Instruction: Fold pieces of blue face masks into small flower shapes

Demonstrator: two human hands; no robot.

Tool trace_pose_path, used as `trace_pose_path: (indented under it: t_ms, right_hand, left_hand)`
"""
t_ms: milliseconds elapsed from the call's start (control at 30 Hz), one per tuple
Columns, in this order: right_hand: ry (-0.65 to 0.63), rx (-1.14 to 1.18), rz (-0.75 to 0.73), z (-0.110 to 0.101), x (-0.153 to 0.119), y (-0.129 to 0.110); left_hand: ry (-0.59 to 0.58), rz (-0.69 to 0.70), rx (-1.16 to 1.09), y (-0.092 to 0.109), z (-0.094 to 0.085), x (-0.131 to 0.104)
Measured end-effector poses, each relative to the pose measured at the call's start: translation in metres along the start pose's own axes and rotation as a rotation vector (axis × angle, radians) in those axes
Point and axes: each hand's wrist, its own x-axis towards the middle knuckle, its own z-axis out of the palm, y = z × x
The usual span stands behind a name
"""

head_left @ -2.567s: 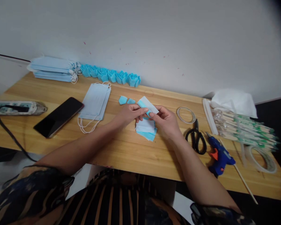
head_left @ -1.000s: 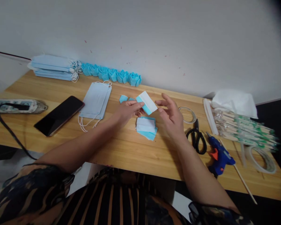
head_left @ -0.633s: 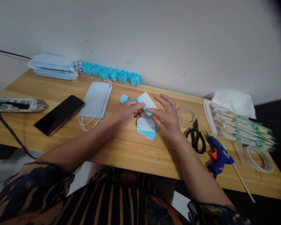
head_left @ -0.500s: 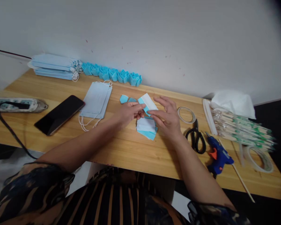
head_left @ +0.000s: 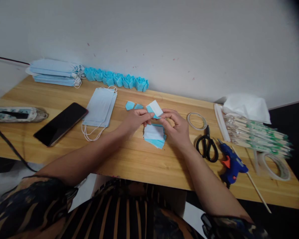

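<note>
Between both hands, above the table, is a small piece of blue-and-white mask fabric (head_left: 155,107), partly folded. My left hand (head_left: 137,119) pinches its left edge between thumb and fingers. At its lower right corner, the thumb and fingers of my right hand (head_left: 175,127) are closed on it. Just below the hands lies a small stack of cut blue-and-white pieces (head_left: 154,135). Two folded blue petals (head_left: 130,105) rest beyond my left hand. Fingers hide part of the held piece.
Blue fabric roses (head_left: 117,79) line the wall beside a mask stack (head_left: 54,71). Two masks (head_left: 99,106), a phone (head_left: 61,124) and a power strip (head_left: 17,114) lie left. Right are a tape roll (head_left: 196,121), scissors (head_left: 207,146), a glue gun (head_left: 231,164) and bagged sticks (head_left: 259,137).
My right fingers, spread before, have curled in on the fabric piece, and its right side is now folded over. The view has shifted slightly.
</note>
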Motion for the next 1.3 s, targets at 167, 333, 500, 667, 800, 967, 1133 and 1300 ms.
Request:
trace_pose_path:
  t_ms: [167, 333, 500, 667, 800, 967, 1133, 1300]
  right_hand:
    - [-0.012, 0.246, 0.262, 0.005, -0.004, 0.000]
    - [0.014, 0.304, 0.329, 0.008, -0.004, 0.004]
    - [0.043, 0.347, 0.340, 0.008, -0.003, 0.000]
    - [0.056, 0.344, 0.351, 0.008, -0.003, -0.005]
    - [0.088, 0.333, 0.355, 0.009, -0.003, -0.006]
    - [0.093, 0.338, 0.364, 0.010, -0.002, -0.004]
    - [0.075, 0.319, 0.355, 0.010, -0.001, -0.003]
    - [0.090, 0.372, 0.367, 0.011, -0.001, -0.005]
  left_hand:
    - [-0.007, 0.003, -0.006, -0.005, -0.001, 0.002]
    - [-0.005, 0.012, 0.040, -0.011, -0.002, 0.004]
    - [-0.016, 0.006, 0.038, -0.011, -0.002, 0.005]
    - [-0.029, -0.013, 0.007, -0.008, 0.000, 0.003]
    - [-0.034, -0.009, 0.004, -0.008, 0.001, 0.003]
    - [-0.036, 0.005, 0.027, -0.010, 0.001, 0.004]
    - [-0.062, 0.026, 0.074, -0.007, 0.000, 0.002]
    - [-0.066, 0.019, 0.137, -0.002, -0.001, -0.001]
